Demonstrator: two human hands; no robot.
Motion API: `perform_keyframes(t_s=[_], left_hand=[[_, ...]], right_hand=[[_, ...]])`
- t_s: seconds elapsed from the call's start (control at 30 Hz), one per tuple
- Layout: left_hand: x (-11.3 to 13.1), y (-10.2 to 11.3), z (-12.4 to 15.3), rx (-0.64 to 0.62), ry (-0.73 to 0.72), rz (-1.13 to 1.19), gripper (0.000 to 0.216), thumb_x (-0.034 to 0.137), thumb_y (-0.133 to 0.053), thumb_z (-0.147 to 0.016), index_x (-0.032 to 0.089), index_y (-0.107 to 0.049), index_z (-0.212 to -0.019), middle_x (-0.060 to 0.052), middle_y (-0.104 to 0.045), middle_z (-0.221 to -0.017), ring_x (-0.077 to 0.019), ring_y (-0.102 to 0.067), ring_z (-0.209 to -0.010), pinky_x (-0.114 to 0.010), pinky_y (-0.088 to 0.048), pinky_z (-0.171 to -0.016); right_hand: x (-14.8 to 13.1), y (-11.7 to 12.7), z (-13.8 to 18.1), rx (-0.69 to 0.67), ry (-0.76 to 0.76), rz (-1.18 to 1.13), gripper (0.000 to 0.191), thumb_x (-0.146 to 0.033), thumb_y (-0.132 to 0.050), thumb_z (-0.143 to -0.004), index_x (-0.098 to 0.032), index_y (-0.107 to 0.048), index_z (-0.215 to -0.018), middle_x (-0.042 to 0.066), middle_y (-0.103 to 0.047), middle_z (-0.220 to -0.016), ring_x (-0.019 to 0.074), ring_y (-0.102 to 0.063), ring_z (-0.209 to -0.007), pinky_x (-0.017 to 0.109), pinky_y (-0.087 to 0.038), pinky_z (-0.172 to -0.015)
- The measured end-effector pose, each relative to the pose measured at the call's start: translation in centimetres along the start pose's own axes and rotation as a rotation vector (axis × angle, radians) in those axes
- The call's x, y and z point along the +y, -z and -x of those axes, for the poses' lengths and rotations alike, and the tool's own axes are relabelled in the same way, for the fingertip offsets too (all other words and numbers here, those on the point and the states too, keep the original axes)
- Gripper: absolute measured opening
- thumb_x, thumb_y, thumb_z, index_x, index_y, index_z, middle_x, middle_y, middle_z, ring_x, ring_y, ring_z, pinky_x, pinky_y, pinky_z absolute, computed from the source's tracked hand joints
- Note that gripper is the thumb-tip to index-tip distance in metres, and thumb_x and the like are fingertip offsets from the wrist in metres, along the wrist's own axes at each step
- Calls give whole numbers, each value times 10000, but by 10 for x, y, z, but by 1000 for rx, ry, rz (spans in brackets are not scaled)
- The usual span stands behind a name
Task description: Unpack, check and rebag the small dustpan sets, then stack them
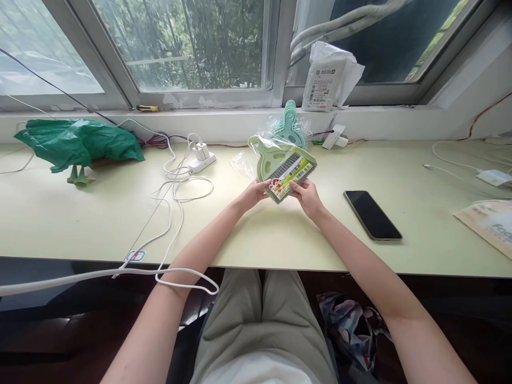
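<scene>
From my remote view, both hands hold a green dustpan (pixel 279 153) at the centre of the frame.
I have the left hand (pixel 254 196) pinching its lower left corner and the right hand (pixel 307 196) its lower right edge, thumb on the printed label (pixel 294 175). Getting it in hand is done, I judge; the label is on, clear plastic (pixel 245 161) lies around it, and what remains I cannot tell. Teal dustpans (pixel 291 125) sit behind.

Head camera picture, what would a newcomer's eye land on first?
Probably the light-green dustpan set, gripped by the fingers of the left hand and right hand above the desk, near picture centre. Next, the crumpled green bag at back left and the black phone lying farther right.
</scene>
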State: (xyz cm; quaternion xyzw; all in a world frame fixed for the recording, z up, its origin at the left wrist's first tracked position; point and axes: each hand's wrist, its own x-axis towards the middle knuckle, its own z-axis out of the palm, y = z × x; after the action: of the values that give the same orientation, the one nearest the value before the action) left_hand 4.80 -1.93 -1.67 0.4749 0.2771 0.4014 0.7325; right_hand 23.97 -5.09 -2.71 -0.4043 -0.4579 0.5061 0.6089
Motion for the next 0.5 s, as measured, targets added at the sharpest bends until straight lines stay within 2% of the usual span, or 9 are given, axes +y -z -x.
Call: perform_keyframes(t_s=[0.13, 0.27, 0.43, 0.5], left_hand=[[-3, -5, 2, -49, 6, -33, 415, 397, -731, -763, 190, -660, -1116, -76, -699, -1151, -209, -657, -1049, -382, -498, -964], [-4, -11, 3, -19, -46, -40, 506, 476, -729, -749, 194, -636, -1159, -99, -672, -1209, -218, -642, -1076, -374, -510, -939], [-9, -14, 3, 43, -71, -117, 602, 286, -842, -614, 221, -602, -1162, -74, -689, -1176, -226, -648, -1061, -423, -484, -970], [-12, -13, 3, 43, -56, -116, 600, 269, -848, -599, 217, -602, -1144, -72, -696, -1160, -231, -649, -1065, -438, -471, -985]], right_hand=[[-2, 2, 0, 6, 15, 20, 432, -474, -810, -655, -199, -642, -943, 68, -743, -1028, 250, -692, -1021, 419, -595, -884], [-2, 2, 0, 0, 20, 6, 427, -468, -819, -646, -192, -655, -928, 69, -743, -1023, 249, -695, -1007, 428, -593, -892], [0, -1, 0, 52, 22, 11, 422, -469, -819, -642, -189, -647, -906, 70, -739, -1032, 243, -692, -1013, 430, -585, -911], [2, -2, 0, 76, 26, -8, 420, -464, -825, -632, -192, -647, -898, 67, -737, -1043, 239, -688, -1027, 423, -580, -923]])
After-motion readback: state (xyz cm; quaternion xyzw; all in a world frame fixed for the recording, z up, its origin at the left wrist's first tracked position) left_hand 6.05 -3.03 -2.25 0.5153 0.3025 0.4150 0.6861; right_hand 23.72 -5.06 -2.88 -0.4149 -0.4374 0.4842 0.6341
